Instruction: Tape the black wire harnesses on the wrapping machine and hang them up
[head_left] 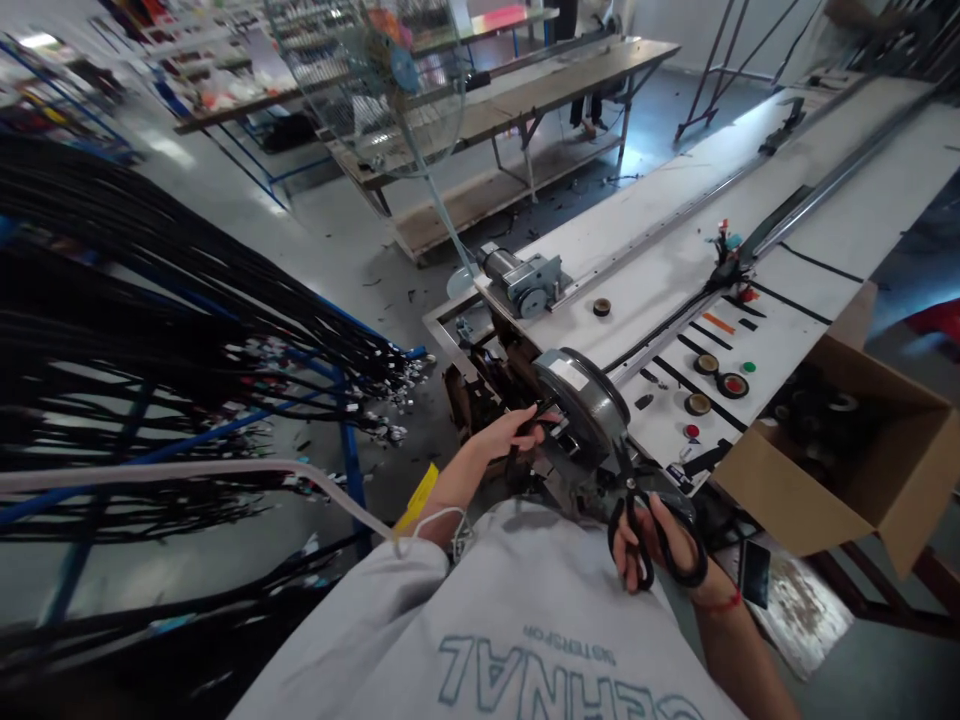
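Black-handled scissors are in my right hand, with fingers through the loops and the blades pointing away from me, near the machine's edge. My left hand is closed around a small dark piece whose shape I cannot make out, just left of the round grey machine head. That machine head stands at the near end of the long white table. A dark cable bundle runs along the table from the machine side to a cluster of connectors.
Tape rolls and dark strips lie on the white table. An open cardboard box stands to the right. Racks of black cables fill the left side. A fan and a motor are ahead.
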